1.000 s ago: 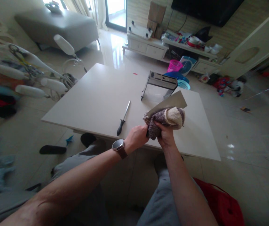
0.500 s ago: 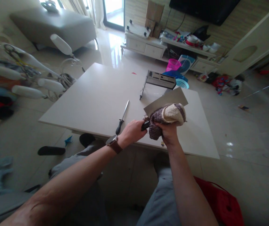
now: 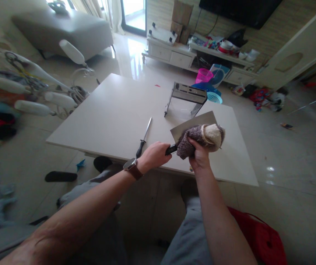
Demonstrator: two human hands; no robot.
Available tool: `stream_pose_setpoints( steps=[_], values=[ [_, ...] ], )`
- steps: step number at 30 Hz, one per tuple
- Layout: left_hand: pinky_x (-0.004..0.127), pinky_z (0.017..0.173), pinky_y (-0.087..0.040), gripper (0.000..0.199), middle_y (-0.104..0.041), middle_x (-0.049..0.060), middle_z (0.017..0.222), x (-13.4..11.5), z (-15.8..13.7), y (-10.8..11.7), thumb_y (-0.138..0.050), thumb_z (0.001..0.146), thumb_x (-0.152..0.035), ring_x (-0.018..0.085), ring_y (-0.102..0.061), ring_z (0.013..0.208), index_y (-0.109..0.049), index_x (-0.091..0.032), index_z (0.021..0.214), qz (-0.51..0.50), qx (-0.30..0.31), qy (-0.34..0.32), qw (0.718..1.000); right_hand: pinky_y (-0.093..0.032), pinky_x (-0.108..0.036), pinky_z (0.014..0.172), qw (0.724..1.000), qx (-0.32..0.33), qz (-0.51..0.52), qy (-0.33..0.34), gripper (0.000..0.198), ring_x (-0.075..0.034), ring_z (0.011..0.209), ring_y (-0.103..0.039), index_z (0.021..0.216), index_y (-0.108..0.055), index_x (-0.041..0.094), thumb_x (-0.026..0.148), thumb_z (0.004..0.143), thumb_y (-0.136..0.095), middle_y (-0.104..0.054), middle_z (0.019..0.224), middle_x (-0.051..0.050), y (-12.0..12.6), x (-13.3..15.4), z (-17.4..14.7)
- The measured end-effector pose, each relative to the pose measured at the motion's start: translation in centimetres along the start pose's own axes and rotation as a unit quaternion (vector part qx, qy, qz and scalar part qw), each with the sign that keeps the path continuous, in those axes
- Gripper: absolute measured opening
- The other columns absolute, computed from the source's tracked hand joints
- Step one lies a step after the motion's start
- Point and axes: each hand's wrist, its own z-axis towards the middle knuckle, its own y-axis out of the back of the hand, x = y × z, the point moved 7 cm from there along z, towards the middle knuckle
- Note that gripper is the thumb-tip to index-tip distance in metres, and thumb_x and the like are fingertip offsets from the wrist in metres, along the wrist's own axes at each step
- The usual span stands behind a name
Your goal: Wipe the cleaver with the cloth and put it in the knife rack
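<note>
1. Surface point(image 3: 113, 110), pale and smooth, beneath the work. Probably best to work well over it, clear of the sharpening steel point(image 3: 143, 141) lying to the left.
2. Cleaver point(image 3: 193, 123), over the right half of the surface, between the metal stand point(image 3: 189, 92) and the near edge; touching the surface or not, cannot tell. Safest, as a judgement: hold the blade point(image 3: 203, 119) steady and draw the cloth point(image 3: 192, 140) toward the spine, not onto the edge. Look: broad, rectangular, plain grey, pointing away to the far right, lower part hidden by cloth; cutting edge not identifiable.
3. Cloth, bunched thick across the blade. Best used in several layers between fingers and metal, no loose corner trailing. Look: shaggy, mottled purple-brown, with cream folded out at the right end.
4. Left hand point(image 3: 158, 156) closed around the handle point(image 3: 171, 149), right hand point(image 3: 200, 156) pinching the cloth, thumb on top, other fingers hidden. Advisable: firm left grip, light even pressure from the right.
5. Handle, black, briefly bare between left hand and cloth. Worth gripping fully, against twisting.
</note>
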Motion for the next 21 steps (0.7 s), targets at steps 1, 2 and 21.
stream_pose_setpoints(
  steps=[1,2,21],
  values=[
    [0.032,0.069,-0.046,0.020,-0.077,0.012,0.087,-0.1,0.0,0.1,-0.060,0.087,-0.030,0.026,-0.072,0.081,-0.077,-0.020,0.095,0.000,0.001,-0.002,1.000,-0.068,-0.038,0.086,1.000,-0.002,0.000,-0.002,0.054,-0.021,0.091,-0.077,0.096,-0.074,0.021,0.014,0.047,-0.095,-0.081,0.094,0.002,0.1,-0.2,0.1],
    [0.033,0.069,-0.046,0.020,-0.077,0.012,0.086,-0.1,0.1,0.2,-0.060,0.087,-0.029,0.025,-0.072,0.081,-0.076,-0.020,0.094,0.000,0.001,-0.004,1.000,-0.068,-0.037,0.087,1.000,-0.004,0.004,-0.005,0.053,-0.021,0.091,-0.077,0.097,-0.074,0.021,0.014,0.048,-0.094,-0.081,0.094,0.002,0.2,-0.2,0.2],
    [0.034,0.060,-0.034,0.014,-0.072,0.009,0.073,2.0,0.6,2.7,-0.060,0.079,-0.025,0.023,-0.065,0.069,-0.074,-0.023,0.078,0.046,0.001,-0.049,0.998,-0.069,-0.035,0.085,0.988,-0.123,0.071,0.054,0.036,-0.018,0.092,-0.078,0.104,-0.074,0.019,0.013,0.069,-0.078,-0.079,0.106,-0.001,6.6,4.5,5.5]
  ],
)
